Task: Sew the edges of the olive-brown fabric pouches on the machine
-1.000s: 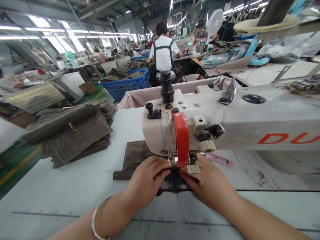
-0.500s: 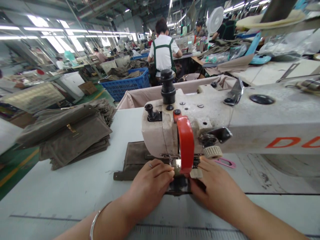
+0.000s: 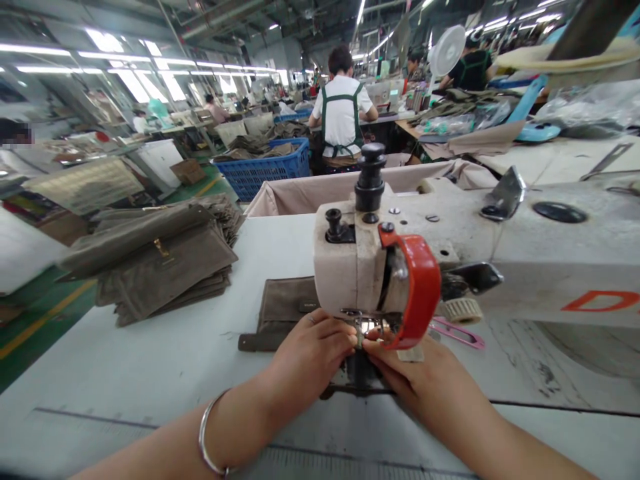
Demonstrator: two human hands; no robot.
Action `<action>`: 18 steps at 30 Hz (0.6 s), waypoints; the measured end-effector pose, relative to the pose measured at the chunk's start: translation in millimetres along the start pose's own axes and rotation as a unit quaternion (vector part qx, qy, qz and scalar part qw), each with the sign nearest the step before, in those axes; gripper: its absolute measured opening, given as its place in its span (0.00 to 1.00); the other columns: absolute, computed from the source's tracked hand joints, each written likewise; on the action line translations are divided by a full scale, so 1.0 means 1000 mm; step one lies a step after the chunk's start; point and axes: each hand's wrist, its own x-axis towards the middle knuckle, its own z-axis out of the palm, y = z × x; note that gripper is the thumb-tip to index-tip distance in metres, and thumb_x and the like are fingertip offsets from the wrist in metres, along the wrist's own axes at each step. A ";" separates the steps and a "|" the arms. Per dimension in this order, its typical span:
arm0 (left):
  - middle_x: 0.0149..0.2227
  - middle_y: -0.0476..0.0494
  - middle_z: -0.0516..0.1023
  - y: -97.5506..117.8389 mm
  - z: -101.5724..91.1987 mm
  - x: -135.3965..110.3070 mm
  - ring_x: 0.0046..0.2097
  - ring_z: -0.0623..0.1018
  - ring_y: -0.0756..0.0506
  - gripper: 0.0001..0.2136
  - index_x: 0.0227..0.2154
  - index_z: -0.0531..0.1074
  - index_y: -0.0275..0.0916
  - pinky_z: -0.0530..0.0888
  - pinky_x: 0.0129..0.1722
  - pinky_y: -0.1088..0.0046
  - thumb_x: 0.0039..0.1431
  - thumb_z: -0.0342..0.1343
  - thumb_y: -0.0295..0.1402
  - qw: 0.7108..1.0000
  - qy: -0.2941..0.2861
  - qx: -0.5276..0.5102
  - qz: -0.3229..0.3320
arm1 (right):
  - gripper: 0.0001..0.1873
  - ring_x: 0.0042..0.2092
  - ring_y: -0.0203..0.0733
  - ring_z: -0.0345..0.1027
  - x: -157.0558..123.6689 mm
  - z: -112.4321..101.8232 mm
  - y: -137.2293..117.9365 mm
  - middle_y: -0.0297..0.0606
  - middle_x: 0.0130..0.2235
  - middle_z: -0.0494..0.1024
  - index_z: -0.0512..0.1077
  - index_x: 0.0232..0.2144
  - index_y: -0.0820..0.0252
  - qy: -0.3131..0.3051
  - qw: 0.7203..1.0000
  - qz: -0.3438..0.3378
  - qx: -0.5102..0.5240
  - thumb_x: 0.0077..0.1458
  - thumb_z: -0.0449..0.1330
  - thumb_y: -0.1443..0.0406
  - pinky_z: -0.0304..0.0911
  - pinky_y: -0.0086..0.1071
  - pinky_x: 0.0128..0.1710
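My left hand [image 3: 313, 353] lies just left of the needle of a sewing machine [image 3: 345, 260], fingers bent and pressed together on a small olive fabric piece [image 3: 359, 339]. From the other side, thumb and fingertips of my right hand [image 3: 425, 377] pinch at the same piece, partly behind the red guard [image 3: 423, 290]. The fingertips of both hands almost meet under the presser foot. Left of the machine head, a grey-brown fabric panel [image 3: 285, 303] with a small label lies flat, partly covered by the head and my left hand.
A stack of grey-brown bag pieces [image 3: 170, 260] with a gold clasp sits on the table's left. Pink thread snips [image 3: 460, 332] lie right of the head. Behind are a cloth-lined bin [image 3: 300, 193], a blue crate [image 3: 270, 167] and a seated person [image 3: 343, 110].
The view has shifted, so the machine appears farther right. My right hand's fingertips have come in closer to the left ones at the needle. My left hand stays by the needle.
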 end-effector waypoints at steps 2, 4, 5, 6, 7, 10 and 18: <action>0.37 0.47 0.80 -0.004 0.002 0.002 0.42 0.78 0.48 0.09 0.35 0.74 0.38 0.73 0.47 0.69 0.66 0.48 0.27 1.000 0.001 -0.014 -0.007 | 0.12 0.42 0.49 0.71 0.001 0.001 0.003 0.44 0.42 0.78 0.75 0.43 0.59 0.009 1.000 -0.009 -0.012 0.60 0.54 0.71 0.69 0.41 0.39; 0.38 0.48 0.80 -0.007 0.005 0.003 0.42 0.78 0.48 0.08 0.35 0.75 0.39 0.73 0.48 0.68 0.65 0.50 0.27 1.000 0.001 -0.018 -0.023 | 0.12 0.42 0.49 0.71 0.001 0.003 0.006 0.44 0.42 0.78 0.75 0.43 0.59 0.000 1.000 -0.003 -0.025 0.59 0.54 0.72 0.70 0.41 0.39; 0.38 0.48 0.80 -0.008 0.006 0.004 0.42 0.78 0.47 0.07 0.36 0.75 0.40 0.73 0.48 0.68 0.64 0.51 0.27 0.999 0.003 -0.016 -0.032 | 0.12 0.42 0.49 0.71 0.001 0.004 0.007 0.44 0.42 0.78 0.75 0.42 0.59 -0.009 0.999 0.003 -0.031 0.59 0.55 0.72 0.70 0.41 0.39; 0.38 0.48 0.80 -0.009 0.006 0.004 0.42 0.78 0.47 0.06 0.36 0.75 0.40 0.73 0.47 0.67 0.63 0.52 0.28 0.999 0.004 -0.013 -0.042 | 0.12 0.42 0.49 0.71 0.000 0.004 0.008 0.44 0.42 0.78 0.75 0.42 0.58 -0.016 0.999 0.010 -0.038 0.59 0.55 0.72 0.70 0.42 0.40; 0.38 0.48 0.80 -0.010 0.007 0.004 0.42 0.78 0.46 0.05 0.35 0.75 0.40 0.73 0.47 0.66 0.63 0.53 0.28 0.999 0.003 -0.011 -0.050 | 0.12 0.43 0.49 0.71 0.001 0.005 0.009 0.45 0.42 0.78 0.75 0.42 0.58 -0.022 0.999 0.016 -0.044 0.59 0.55 0.72 0.70 0.42 0.40; 0.39 0.49 0.80 -0.011 0.009 0.004 0.43 0.77 0.45 0.04 0.34 0.75 0.41 0.72 0.48 0.65 0.61 0.55 0.28 0.998 -0.010 -0.013 -0.067 | 0.12 0.42 0.49 0.71 0.001 0.006 0.009 0.45 0.42 0.78 0.76 0.40 0.58 -0.018 0.998 0.027 -0.051 0.60 0.54 0.71 0.70 0.43 0.41; 0.38 0.49 0.80 -0.014 0.013 0.003 0.43 0.77 0.45 0.05 0.37 0.75 0.42 0.72 0.48 0.65 0.62 0.55 0.28 0.998 0.000 -0.014 -0.068 | 0.12 0.42 0.47 0.71 0.003 0.007 0.006 0.44 0.40 0.78 0.76 0.38 0.59 -0.012 0.998 0.043 -0.040 0.61 0.52 0.71 0.70 0.43 0.42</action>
